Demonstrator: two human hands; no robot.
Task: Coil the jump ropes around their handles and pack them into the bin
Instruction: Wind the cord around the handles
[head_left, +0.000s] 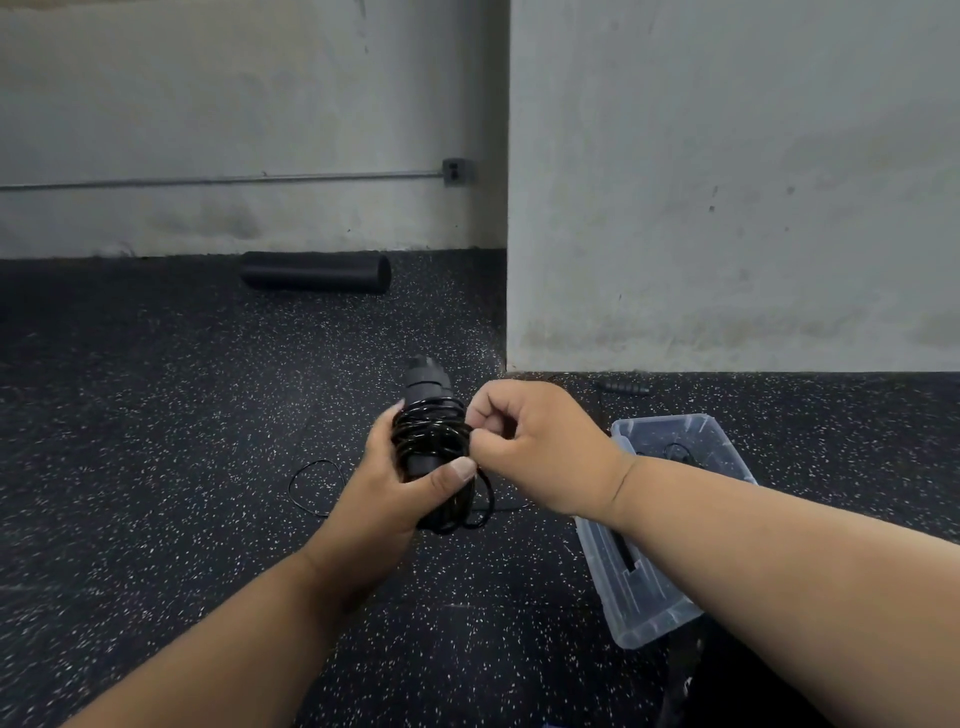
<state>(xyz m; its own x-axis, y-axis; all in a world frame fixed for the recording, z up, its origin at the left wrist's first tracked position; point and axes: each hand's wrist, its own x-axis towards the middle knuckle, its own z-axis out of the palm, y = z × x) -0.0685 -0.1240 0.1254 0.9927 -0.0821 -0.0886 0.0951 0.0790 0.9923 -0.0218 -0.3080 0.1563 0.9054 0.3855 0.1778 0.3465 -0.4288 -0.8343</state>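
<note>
My left hand (387, 480) grips a pair of black jump rope handles (426, 379) held upright, with black cord (434, 434) wound several times around them. My right hand (537, 447) pinches the cord at the right side of the coil. A loose loop of the same cord (311, 486) trails on the floor to the left, and another loop hangs below the handles. The clear plastic bin (631, 621) lies on the floor to the right, partly under my right forearm, with some black cord inside.
A black foam roller (317, 271) lies against the far wall. Another black handle (626, 387) rests on the floor by the wall corner, beyond the bin. The floor is dark speckled rubber. A concrete wall juts out at the right.
</note>
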